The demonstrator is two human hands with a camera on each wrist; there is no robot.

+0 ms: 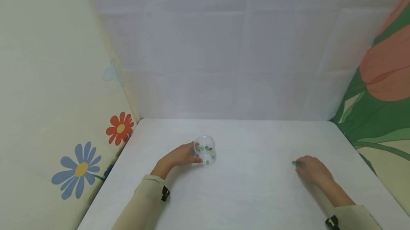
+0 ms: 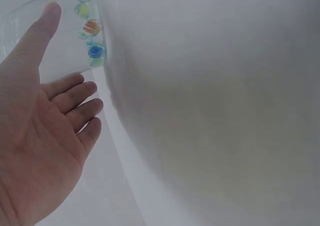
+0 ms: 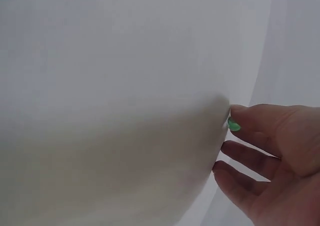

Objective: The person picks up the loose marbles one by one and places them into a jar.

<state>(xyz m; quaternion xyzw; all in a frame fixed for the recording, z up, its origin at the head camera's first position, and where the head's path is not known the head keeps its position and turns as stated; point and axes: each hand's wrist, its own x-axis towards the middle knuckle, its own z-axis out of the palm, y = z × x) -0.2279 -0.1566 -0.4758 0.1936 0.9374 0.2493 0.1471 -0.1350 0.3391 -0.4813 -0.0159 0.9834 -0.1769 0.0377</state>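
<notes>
A clear round jar (image 1: 205,144) stands left of the table's middle with several coloured glass marbles (image 1: 207,149) at its bottom. My left hand (image 1: 183,154) holds it from the left side, thumb nearer me. In the left wrist view, the thumb lies along the jar's wall (image 2: 62,45), and green, yellow, orange and blue marbles (image 2: 92,27) show at its base. Far to the right, my right hand (image 1: 312,169) is down at the tabletop. Its thumb and forefinger pinch a green marble (image 3: 233,125), partly hidden by the fingertips.
A white cloth covers the table (image 1: 237,194). Behind it hangs a pale sheet (image 1: 224,45). Flower-printed cloth (image 1: 80,169) borders the left side, and a leaf-and-tulip print (image 1: 384,116) the right.
</notes>
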